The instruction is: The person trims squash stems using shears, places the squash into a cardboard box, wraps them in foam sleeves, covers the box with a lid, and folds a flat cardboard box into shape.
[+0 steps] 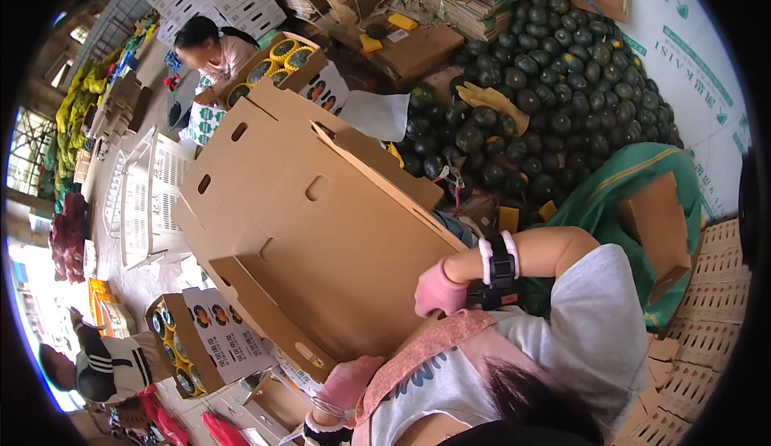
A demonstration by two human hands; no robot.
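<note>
A large brown cardboard box (345,245), partly folded, is spread in front of my body with its inside facing up. Its long flap with hand holes stands up on the far side. My right hand (442,289), in a pink glove, is closed at the near edge of the cardboard. My left hand (351,380), also pink-gloved, grips the near left corner by the side wall. Some of its fingers are hidden.
Dark green squashes (554,77) are heaped beyond the box on the right. Filled cartons (217,338) stand to the left and far side. A co-worker (229,52) leans over one carton; another person (112,362) is at left. Green sacking (618,197) lies at right.
</note>
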